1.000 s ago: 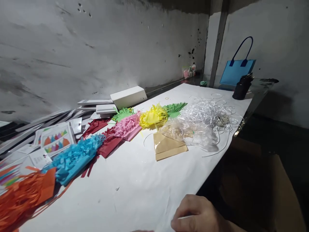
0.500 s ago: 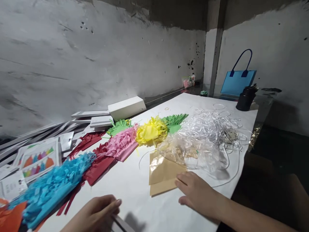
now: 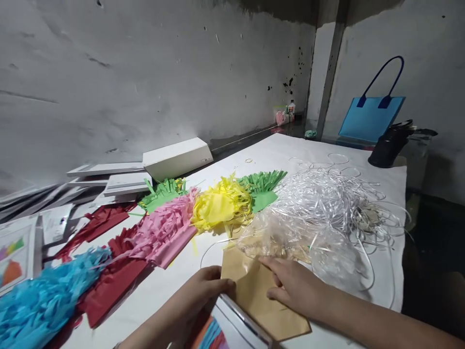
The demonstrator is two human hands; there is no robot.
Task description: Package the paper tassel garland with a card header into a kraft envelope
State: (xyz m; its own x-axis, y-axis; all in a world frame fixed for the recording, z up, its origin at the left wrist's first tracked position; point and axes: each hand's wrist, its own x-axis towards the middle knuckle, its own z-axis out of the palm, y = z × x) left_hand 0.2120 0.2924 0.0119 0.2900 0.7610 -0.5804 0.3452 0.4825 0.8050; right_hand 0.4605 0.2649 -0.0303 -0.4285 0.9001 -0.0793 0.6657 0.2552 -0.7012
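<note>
My left hand is closed at the near end of a white flat box with a colourful printed picture on its face. Its thumb lies at the box's top corner, against the left edge of a brown paper bag. My right hand rests on the bag with its index finger stretched out and its thumb apart. That fingertip is by the crumpled clear plastic bags, which overlap the bag's far edge. The lower parts of the left hand and box are cut off by the frame.
Fringed paper bundles line the left: blue, dark red, pink, yellow and green. A tangle of white string lies right of them. Behind are a white box, a black container and a blue bag.
My left hand has moved right and up with the white box, reaching the brown paper bag. The bag has turned under my right hand, and the camera view has shifted.
</note>
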